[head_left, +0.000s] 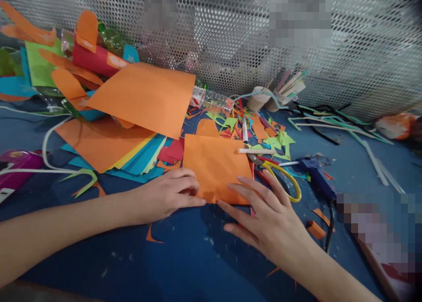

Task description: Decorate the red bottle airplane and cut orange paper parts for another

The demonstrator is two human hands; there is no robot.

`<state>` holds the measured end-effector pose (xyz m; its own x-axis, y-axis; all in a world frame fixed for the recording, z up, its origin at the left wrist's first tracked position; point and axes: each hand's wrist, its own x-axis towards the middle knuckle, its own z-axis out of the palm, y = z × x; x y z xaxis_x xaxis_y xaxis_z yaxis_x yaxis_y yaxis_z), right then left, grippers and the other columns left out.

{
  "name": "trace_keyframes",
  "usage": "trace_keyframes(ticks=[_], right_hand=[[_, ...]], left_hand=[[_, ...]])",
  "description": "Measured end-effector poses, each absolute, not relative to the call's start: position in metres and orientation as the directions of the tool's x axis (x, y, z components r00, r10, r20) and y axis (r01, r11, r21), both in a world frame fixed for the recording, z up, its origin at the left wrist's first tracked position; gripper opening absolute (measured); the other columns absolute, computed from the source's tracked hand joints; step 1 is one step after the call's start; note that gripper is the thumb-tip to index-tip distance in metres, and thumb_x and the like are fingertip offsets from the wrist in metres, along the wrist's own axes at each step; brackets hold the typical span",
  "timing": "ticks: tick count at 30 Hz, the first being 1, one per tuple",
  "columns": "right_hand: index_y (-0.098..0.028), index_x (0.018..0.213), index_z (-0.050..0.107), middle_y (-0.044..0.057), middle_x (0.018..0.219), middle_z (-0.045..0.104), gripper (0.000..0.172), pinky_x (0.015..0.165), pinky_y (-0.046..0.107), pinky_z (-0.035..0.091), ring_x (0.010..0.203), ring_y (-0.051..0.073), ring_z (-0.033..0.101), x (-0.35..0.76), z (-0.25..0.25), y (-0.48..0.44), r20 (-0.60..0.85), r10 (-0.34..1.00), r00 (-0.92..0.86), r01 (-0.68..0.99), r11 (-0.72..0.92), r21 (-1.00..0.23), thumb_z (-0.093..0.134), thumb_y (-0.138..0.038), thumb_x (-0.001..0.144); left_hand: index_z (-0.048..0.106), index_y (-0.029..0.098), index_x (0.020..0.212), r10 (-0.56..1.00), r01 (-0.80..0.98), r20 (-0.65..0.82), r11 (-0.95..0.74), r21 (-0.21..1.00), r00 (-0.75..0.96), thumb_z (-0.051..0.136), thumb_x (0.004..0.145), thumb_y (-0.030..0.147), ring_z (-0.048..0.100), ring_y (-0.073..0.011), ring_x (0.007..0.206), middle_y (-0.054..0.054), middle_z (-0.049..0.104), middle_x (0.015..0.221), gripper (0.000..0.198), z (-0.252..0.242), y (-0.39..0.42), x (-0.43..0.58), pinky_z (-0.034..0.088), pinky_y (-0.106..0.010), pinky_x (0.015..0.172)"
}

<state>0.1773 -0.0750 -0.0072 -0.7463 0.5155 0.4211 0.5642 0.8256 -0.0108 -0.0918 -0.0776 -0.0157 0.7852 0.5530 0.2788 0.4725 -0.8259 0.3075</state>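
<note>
An orange sheet of paper (216, 163) lies on the blue table, its near edge between my hands. My left hand (171, 190) rests at its lower left corner, fingers curled together and the index finger or thumb pointing along the near edge; whether it pinches the paper is not clear. My right hand (260, 205) lies with fingers spread, the fingertips touching the sheet's lower right part. Just right of the sheet are scissors with yellow and red handles (292, 192), and a white stick (257, 151) reaches over its right edge.
Coloured paper sheets (135, 161) and plastic bottles (214, 100) stand at the left and back. Paper scraps (231, 121) lie behind the sheet. A blue glue gun (318, 176) with a black cable is at right. Two cups of sticks (259, 99) stand by the perforated metal screen (231, 38).
</note>
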Motion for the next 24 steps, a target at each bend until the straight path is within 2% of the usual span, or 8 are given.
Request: trace_keyframes(ticks=[5, 7, 12, 18, 24], right_hand=[[-0.027, 0.087, 0.070, 0.001, 0.101, 0.071, 0.016, 0.110, 0.054, 0.027, 0.108, 0.022, 0.059, 0.179, 0.007, -0.074, 0.419, 0.472, -0.775, 0.552, 0.829, 0.087, 0.055, -0.030, 0.090], [-0.027, 0.079, 0.069, 0.001, 0.094, 0.071, 0.020, 0.110, 0.054, 0.028, 0.101, 0.022, 0.061, 0.180, 0.010, -0.074, 0.388, 0.459, -0.799, 0.540, 0.831, 0.130, 0.053, -0.024, 0.090], [-0.025, 0.067, 0.065, 0.000, 0.080, 0.069, 0.029, 0.109, 0.051, 0.031, 0.096, 0.020, 0.061, 0.181, 0.012, -0.075, 0.390, 0.512, -0.766, 0.593, 0.796, 0.122, 0.048, -0.016, 0.089], [-0.024, 0.060, 0.062, 0.001, 0.070, 0.064, 0.030, 0.107, 0.050, 0.034, 0.092, 0.020, 0.061, 0.182, 0.014, -0.075, 0.350, 0.536, -0.768, 0.609, 0.780, 0.143, 0.050, -0.016, 0.087], [-0.022, 0.059, 0.062, 0.000, 0.068, 0.062, 0.030, 0.106, 0.049, 0.035, 0.090, 0.020, 0.061, 0.184, 0.014, -0.076, 0.345, 0.545, -0.764, 0.617, 0.775, 0.141, 0.050, -0.016, 0.087]], left_hand=[[0.064, 0.019, 0.107, 0.541, 0.429, 0.324, -0.829, 0.358, 0.776, 0.047, 0.083, 0.006, 0.051, -0.0214, 0.100, -0.008, 0.063, 0.095, 0.032, -0.012, -0.078, -0.094, 0.047, -0.035, 0.086], [0.065, 0.019, 0.103, 0.533, 0.404, 0.363, -0.834, 0.375, 0.764, 0.048, 0.077, 0.003, 0.053, -0.0214, 0.099, -0.008, 0.064, 0.091, 0.035, -0.010, -0.077, -0.095, 0.048, -0.036, 0.086], [0.065, 0.020, 0.092, 0.533, 0.335, 0.430, -0.825, 0.454, 0.729, 0.047, 0.066, 0.005, 0.057, -0.0223, 0.092, -0.007, 0.064, 0.083, 0.036, -0.002, -0.075, -0.094, 0.050, -0.038, 0.081], [0.066, 0.017, 0.085, 0.543, 0.285, 0.432, -0.799, 0.530, 0.721, 0.047, 0.067, 0.007, 0.058, -0.0222, 0.086, -0.009, 0.065, 0.078, 0.029, 0.001, -0.069, -0.098, 0.051, -0.039, 0.079], [0.066, 0.016, 0.082, 0.509, 0.271, 0.450, -0.826, 0.494, 0.733, 0.048, 0.065, 0.006, 0.061, -0.0220, 0.084, -0.009, 0.067, 0.075, 0.027, 0.000, -0.069, -0.099, 0.053, -0.036, 0.078]])
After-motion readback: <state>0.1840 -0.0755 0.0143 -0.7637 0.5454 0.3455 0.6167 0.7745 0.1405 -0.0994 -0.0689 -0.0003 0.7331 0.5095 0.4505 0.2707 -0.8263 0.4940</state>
